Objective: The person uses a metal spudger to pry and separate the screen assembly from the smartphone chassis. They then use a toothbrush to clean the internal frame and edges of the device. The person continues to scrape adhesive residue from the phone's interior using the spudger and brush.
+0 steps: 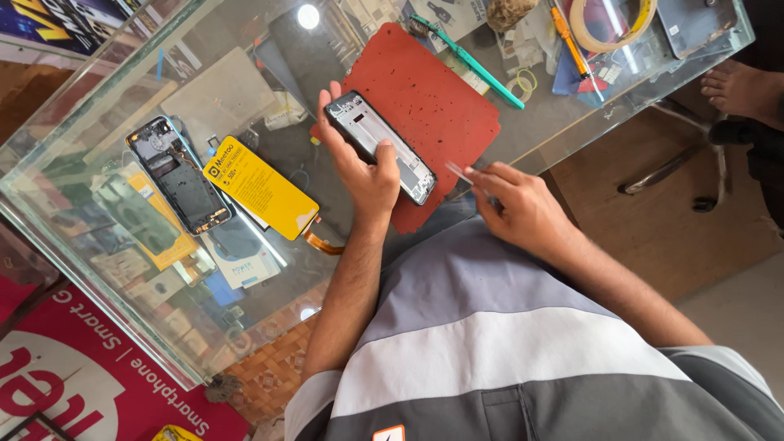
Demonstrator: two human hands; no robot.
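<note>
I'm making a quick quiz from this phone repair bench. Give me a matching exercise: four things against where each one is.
1. phone frame
2. tweezers
3. yellow battery
4. tape roll

a. lying flat on the glass counter, beside an opened phone
b. far corner of the counter
c. held in the left hand
d. pinched in the right hand

Pairs: 1-c, 2-d, 3-a, 4-b

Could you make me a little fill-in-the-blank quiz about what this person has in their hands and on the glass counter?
1. The left hand holds a dark phone frame above a ___ work mat.
2. The right hand pinches thin metal ___.
3. On the glass counter, a ___ flat battery lies beside an opened black phone body.

Missing words: red; tweezers; yellow
</note>
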